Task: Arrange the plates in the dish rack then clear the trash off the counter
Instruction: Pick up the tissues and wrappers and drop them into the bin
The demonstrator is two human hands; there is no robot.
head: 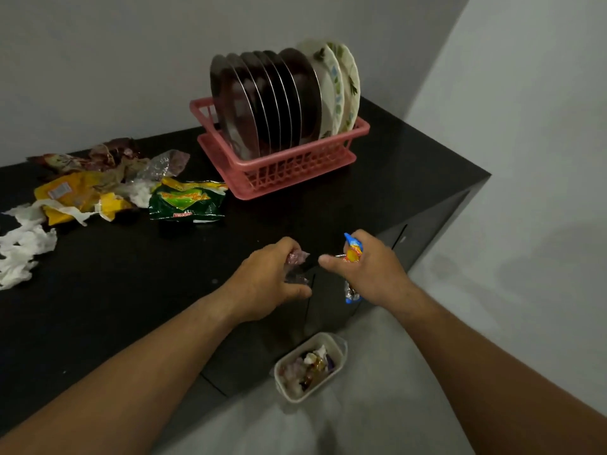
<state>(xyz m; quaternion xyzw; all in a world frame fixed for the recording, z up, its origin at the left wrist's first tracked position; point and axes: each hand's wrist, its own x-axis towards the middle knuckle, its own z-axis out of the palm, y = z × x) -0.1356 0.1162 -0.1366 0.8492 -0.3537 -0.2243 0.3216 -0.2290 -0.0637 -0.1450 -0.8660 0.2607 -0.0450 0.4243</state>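
Observation:
A pink dish rack [289,165] at the back of the black counter [131,290] holds several steel plates [262,100] and patterned white plates [341,83] standing on edge. My left hand [269,280] grips a crumpled clear-pinkish plastic wrapper [297,259] near the counter's front edge. My right hand [371,267] holds a blue and orange wrapper [352,252] just past that edge. More trash lies at the left: a green packet [187,201], a yellow packet [75,198], clear plastic [167,164] and white tissue [23,247].
A small white bin [338,348] with wrappers inside stands on the grey floor below the counter's edge, under my hands. Grey walls close in behind the counter and on the right. The cabinet front drops below the counter edge.

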